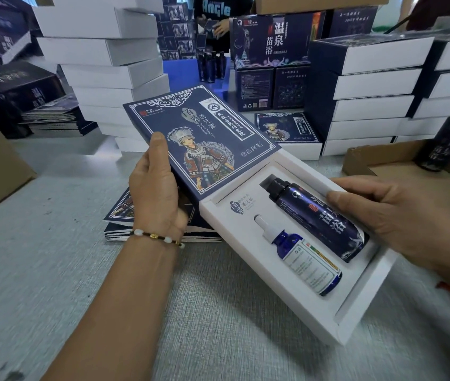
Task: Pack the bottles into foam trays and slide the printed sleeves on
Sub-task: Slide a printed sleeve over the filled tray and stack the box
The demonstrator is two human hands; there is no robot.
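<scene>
partly sleeved: printed sleeve [204, 144] clamped in left hand [155, 188] grip, covering the white foam tray's [355, 306] far end. right hand [394, 213] fingers curled on tray's right edge, thumb on dark spray bottle [317, 215]; dropper bottle [303, 259] alongside. right wrist cut off.

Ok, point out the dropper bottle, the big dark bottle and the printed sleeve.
dropper bottle [305, 259]: head view, on its white label.
big dark bottle [320, 213]: head view, on its printed body.
printed sleeve [204, 144]: head view, on the figure printed on its front.
</scene>
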